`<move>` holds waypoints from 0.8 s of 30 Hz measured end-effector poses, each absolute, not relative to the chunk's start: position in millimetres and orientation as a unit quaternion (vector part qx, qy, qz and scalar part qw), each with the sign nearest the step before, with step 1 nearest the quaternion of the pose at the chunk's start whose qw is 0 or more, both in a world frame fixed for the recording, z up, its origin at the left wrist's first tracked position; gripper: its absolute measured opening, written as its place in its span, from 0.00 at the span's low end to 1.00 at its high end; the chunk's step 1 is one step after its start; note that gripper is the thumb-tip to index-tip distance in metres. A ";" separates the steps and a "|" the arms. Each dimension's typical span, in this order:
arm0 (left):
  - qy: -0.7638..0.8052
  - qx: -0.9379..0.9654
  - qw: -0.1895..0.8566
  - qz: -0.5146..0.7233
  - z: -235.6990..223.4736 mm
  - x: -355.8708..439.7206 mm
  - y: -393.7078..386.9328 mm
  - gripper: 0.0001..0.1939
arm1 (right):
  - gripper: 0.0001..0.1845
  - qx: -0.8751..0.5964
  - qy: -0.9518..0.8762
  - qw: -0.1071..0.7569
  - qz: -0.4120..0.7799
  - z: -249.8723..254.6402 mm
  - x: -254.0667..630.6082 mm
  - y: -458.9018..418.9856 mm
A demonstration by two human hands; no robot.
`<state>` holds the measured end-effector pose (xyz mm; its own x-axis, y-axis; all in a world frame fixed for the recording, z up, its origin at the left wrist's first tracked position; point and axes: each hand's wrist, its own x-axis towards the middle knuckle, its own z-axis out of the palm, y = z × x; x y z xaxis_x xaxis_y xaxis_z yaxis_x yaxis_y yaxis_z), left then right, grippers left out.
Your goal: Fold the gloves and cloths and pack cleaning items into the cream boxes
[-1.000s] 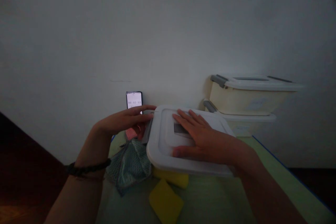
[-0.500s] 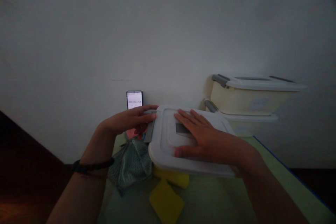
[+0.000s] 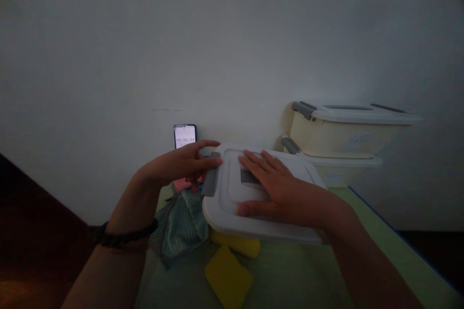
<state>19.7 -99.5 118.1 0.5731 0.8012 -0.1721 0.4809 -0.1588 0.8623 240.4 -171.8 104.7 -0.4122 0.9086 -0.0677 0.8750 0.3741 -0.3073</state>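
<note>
A white-lidded storage box (image 3: 232, 219) sits in front of me on the table. My right hand (image 3: 271, 186) lies flat across its lid with fingers spread, partly over a grey panel in the middle. At the box's left end, my left hand (image 3: 192, 161) pinches a grey latch (image 3: 210, 176); the thumb presses on top of it and a finger reaches along the lid's far corner. The latch lies over the lid's left rim. The box's walls are mostly hidden under the lid.
Two cream lidded boxes (image 3: 333, 133) are stacked at the back right by the wall. A phone (image 3: 184, 135) showing a timer stands behind my left hand. A green-grey knitted cloth (image 3: 184, 224) and yellow sponge-like pieces (image 3: 229, 277) lie on the green tabletop (image 3: 290, 275).
My left thumb has moved slightly right with the latch, which has swung up and now rests over the lid's rim. The right hand stays flat on the lid.
</note>
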 end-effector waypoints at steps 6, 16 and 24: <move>0.447 0.758 0.450 0.150 121.2 21.4 -102.3 0.31 | 0.54 -0.537 -0.829 0.060 0.145 103.1 240.7 -171.2; 0.465 0.844 0.170 0.206 113.9 48.0 -110.1 0.27 | 0.55 -0.532 -0.828 0.072 0.161 107.7 248.0 -169.8; 0.473 0.835 0.211 0.185 115.1 56.0 -111.8 0.29 | 0.40 -0.551 -0.804 0.099 0.197 126.0 300.5 -164.4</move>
<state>56.0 -111.8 115.1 0.4848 0.8678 0.1092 0.7118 -0.4640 0.5274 300.5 -164.4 126.0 -0.3722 0.9263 -0.0585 0.8483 0.3140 -0.4263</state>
